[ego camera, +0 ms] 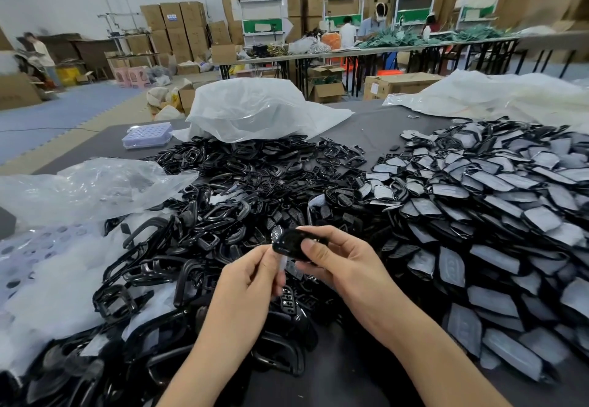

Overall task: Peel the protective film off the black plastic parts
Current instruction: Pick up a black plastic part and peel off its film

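My right hand (338, 263) grips a small black plastic part (288, 244) between thumb and fingers, held above the pile at the centre. My left hand (251, 276) pinches a strip of clear protective film (282, 263) that hangs from the part's lower left edge. A heap of black frame-shaped parts (204, 215) spreads across the table's middle and left. On the right lies a big pile of black parts with grey film on their faces (497, 209).
A crumpled clear bag (89, 186) and white perforated sheets (47, 276) lie on the left. A large white plastic bag (255, 110) stands behind the heap, another (497, 94) at the far right. A small lilac tray (147, 134) sits at the back left. People work at tables beyond.
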The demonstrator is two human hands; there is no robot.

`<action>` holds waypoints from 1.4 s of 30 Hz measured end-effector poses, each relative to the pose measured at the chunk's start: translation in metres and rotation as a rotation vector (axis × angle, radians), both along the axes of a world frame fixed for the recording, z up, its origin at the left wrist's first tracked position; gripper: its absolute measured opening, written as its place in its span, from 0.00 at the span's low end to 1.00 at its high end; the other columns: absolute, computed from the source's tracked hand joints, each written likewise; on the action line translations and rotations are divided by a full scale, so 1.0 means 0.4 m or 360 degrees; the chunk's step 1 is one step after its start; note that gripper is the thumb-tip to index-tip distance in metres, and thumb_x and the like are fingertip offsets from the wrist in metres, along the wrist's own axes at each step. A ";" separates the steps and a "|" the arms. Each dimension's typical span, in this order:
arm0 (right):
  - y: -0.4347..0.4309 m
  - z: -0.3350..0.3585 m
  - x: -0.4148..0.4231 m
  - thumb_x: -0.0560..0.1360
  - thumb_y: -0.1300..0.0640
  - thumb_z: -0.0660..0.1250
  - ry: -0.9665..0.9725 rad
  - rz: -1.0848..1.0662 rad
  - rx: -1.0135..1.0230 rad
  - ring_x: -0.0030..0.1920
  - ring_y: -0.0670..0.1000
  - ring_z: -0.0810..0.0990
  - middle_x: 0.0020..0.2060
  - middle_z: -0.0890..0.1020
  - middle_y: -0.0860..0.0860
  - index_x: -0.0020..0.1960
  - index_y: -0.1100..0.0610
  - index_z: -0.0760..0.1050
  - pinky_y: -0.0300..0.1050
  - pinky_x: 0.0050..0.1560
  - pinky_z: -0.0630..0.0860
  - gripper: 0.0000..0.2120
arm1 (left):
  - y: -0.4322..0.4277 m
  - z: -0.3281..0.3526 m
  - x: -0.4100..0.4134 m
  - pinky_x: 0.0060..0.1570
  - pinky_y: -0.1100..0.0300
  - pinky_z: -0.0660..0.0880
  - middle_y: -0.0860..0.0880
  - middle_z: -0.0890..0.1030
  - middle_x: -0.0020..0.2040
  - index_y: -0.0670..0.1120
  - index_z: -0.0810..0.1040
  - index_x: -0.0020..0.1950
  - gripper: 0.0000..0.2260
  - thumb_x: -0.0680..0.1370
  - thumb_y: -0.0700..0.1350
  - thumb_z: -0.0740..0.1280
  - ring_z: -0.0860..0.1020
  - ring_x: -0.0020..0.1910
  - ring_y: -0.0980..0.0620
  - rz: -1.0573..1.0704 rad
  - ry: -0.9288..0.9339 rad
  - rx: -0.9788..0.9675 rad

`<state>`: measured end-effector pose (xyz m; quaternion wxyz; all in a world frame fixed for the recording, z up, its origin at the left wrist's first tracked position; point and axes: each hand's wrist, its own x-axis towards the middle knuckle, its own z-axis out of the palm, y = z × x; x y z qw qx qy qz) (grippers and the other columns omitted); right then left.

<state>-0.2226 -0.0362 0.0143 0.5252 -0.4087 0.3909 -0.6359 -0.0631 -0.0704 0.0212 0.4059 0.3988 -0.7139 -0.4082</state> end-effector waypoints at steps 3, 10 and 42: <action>-0.001 -0.006 0.002 0.70 0.49 0.76 0.0015 0.0000 0.0027 0.55 0.51 0.84 0.53 0.86 0.54 0.56 0.52 0.85 0.45 0.57 0.80 0.16 | -0.001 -0.010 -0.011 0.32 0.64 0.70 0.49 0.75 0.31 0.51 0.81 0.44 0.12 0.83 0.47 0.60 0.71 0.30 0.55 -0.0068 0.0332 0.0300; -0.003 -0.002 -0.001 0.71 0.54 0.73 -0.0105 -0.0105 0.0006 0.54 0.54 0.86 0.54 0.86 0.56 0.53 0.52 0.86 0.40 0.53 0.80 0.11 | -0.010 -0.010 -0.013 0.36 0.62 0.78 0.44 0.85 0.45 0.44 0.80 0.58 0.13 0.78 0.49 0.67 0.81 0.39 0.51 -0.0213 0.0781 0.0695; 0.005 -0.003 0.014 0.73 0.48 0.71 0.0185 -0.0096 0.0010 0.43 0.52 0.87 0.45 0.87 0.53 0.52 0.52 0.84 0.40 0.46 0.82 0.12 | -0.012 -0.028 -0.008 0.38 0.66 0.77 0.54 0.82 0.39 0.47 0.77 0.49 0.06 0.77 0.38 0.71 0.81 0.34 0.55 0.0235 0.0473 0.0085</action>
